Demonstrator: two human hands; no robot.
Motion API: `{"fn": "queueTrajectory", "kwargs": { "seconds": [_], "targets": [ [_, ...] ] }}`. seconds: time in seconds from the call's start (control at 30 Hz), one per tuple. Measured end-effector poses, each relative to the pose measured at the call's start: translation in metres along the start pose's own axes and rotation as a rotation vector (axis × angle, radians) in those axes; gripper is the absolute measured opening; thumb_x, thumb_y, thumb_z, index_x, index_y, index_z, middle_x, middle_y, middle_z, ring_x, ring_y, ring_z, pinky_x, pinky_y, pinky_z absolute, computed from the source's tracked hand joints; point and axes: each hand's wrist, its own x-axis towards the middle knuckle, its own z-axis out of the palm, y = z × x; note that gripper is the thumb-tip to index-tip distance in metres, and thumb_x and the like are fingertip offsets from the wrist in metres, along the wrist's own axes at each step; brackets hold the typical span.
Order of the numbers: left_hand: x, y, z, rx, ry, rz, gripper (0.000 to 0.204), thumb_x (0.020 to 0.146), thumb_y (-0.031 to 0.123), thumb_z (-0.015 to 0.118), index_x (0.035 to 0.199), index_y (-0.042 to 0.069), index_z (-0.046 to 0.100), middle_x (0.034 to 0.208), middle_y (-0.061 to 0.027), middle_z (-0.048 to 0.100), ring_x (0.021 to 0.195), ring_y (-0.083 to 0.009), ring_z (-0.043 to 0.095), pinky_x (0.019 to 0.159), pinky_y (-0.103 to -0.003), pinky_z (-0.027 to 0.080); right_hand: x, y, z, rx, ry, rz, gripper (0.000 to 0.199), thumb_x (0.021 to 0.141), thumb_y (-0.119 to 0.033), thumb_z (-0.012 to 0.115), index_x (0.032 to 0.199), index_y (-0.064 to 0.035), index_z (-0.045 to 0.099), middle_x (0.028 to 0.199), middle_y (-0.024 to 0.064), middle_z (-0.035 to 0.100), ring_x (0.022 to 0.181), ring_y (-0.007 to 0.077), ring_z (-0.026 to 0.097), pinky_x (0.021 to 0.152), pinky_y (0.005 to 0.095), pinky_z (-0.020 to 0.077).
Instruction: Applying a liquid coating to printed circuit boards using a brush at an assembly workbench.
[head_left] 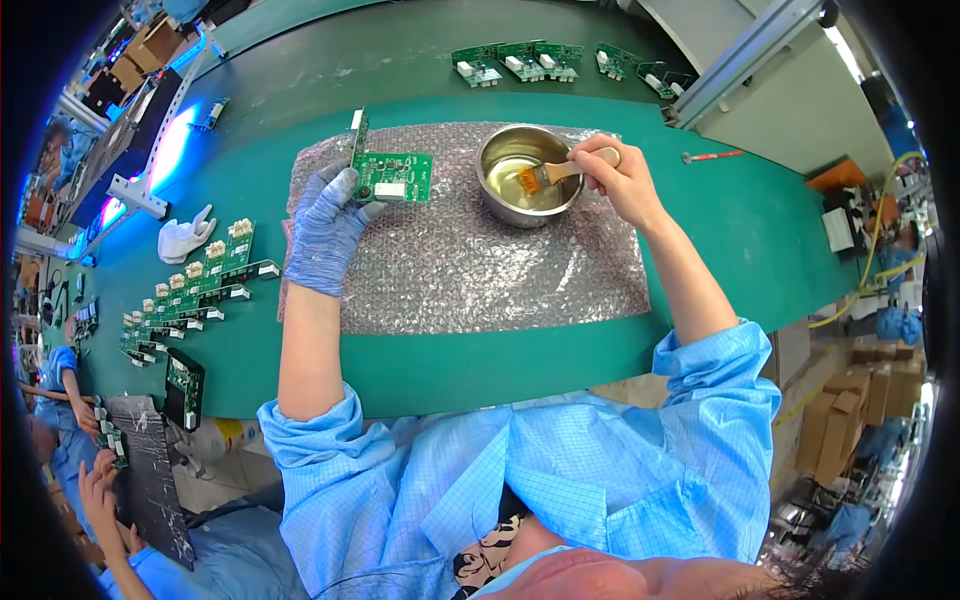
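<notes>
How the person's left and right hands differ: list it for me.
The left hand wears a blue glove; the right hand is bare. The left hand holds a green circuit board; the right hand grips a brush reaching into a metal bowl. Both reach from pushed-up blue sleeves.

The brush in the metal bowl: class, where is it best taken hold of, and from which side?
I'd take the brush by its wooden handle, near the rounded end, coming from the right: the handle reaches past the right rim of the metal bowl, while the bristles sit inside it.
</notes>
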Motion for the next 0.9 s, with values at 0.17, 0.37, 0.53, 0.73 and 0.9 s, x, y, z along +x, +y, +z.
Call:
{"fn": "queueTrajectory", "kwargs": {
  "seconds": [0.17, 0.37, 0.53, 0.73, 0.9],
  "targets": [
    [0.002, -0.001, 0.001, 0.010, -0.009, -0.016, 0.039, 0.080, 0.019, 0.062, 0.110, -0.001, 0.047, 0.094, -0.0123, 0.057, 0.081, -0.0200, 0.059, 0.065, -0.031, 0.054, -0.005, -0.012, -0.017, 0.020, 0.036, 0.012, 0.018, 0.085, -0.021, 0.055, 0.087, -0.0045, 0.061, 0.061, -0.0027, 0.050, 0.054, 0.0030, 0.044, 0.046, 0.0176, 0.0326],
    [0.001, -0.001, 0.004, 0.021, -0.071, -0.015, 0.038, 0.080, 0.020, 0.062, 0.109, -0.002, 0.050, 0.094, -0.0124, 0.058, 0.082, -0.0198, 0.059, 0.067, -0.032, 0.054, -0.011, -0.035, -0.058, -0.052, 0.097, 0.069, 0.018, 0.085, -0.021, 0.054, 0.084, -0.0045, 0.061, 0.059, -0.0034, 0.048, 0.053, 0.0029, 0.043, 0.045, 0.0178, 0.0312],
    [-0.001, 0.001, 0.003, 0.055, -0.091, -0.006, 0.037, 0.080, 0.020, 0.062, 0.109, -0.001, 0.051, 0.093, -0.0118, 0.059, 0.080, -0.0205, 0.060, 0.066, -0.035, 0.054, -0.013, -0.053, -0.064, -0.059, 0.161, 0.031, 0.018, 0.083, -0.021, 0.055, 0.084, -0.0041, 0.061, 0.058, -0.0039, 0.046, 0.053, 0.0029, 0.041, 0.047, 0.0177, 0.0292],
    [-0.001, -0.008, -0.003, 0.018, -0.136, -0.124, 0.031, 0.078, 0.022, 0.063, 0.102, 0.004, 0.056, 0.088, -0.0079, 0.059, 0.076, -0.0173, 0.060, 0.063, -0.034, 0.055, 0.000, -0.073, -0.010, 0.081, -0.126, -0.141, 0.020, 0.087, -0.019, 0.056, 0.097, -0.0024, 0.060, 0.070, -0.0009, 0.053, 0.064, 0.0061, 0.048, 0.057, 0.0206, 0.0391],
    [0.000, -0.007, -0.003, 0.000, -0.130, -0.111, 0.028, 0.078, 0.022, 0.065, 0.099, 0.005, 0.056, 0.086, -0.0071, 0.060, 0.075, -0.0171, 0.061, 0.059, -0.030, 0.055, 0.016, -0.082, 0.031, 0.089, -0.338, -0.223, 0.022, 0.085, -0.019, 0.059, 0.097, -0.0010, 0.061, 0.078, 0.0008, 0.055, 0.067, 0.0073, 0.049, 0.061, 0.0221, 0.0408]
  ]
}}
